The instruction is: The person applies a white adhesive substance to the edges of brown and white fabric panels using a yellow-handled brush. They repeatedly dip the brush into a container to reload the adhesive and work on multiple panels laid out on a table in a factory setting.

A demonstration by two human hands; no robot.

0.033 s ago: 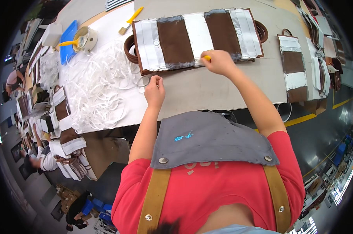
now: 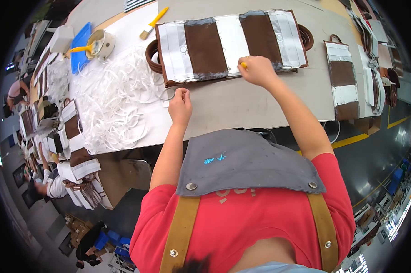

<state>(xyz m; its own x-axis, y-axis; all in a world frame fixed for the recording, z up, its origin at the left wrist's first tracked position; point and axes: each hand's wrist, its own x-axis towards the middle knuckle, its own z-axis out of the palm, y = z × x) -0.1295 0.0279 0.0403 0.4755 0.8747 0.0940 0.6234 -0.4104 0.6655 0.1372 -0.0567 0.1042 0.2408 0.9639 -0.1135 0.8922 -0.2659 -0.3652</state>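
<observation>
A brown and white panel piece with grey smears along its brown strips lies flat on the table in front of me. My right hand is closed round a yellow handle at the panel's near edge. The handle matches those of the brushes nearby; its working end is hidden by my fingers. My left hand is raised just off the panel's near left corner, fingers pinched together; what they hold, if anything, does not show. Rolled brown straps stick out at the panel's left end.
Tangled white strips heap up at left. Beyond them stand a tub with a yellow-handled brush across it and a blue tray. Another brush lies behind the panel. At right lies a smaller brown and white piece.
My right hand has shifted slightly to the right along the panel's near edge with the yellow handle. My left hand stays about where it was.
</observation>
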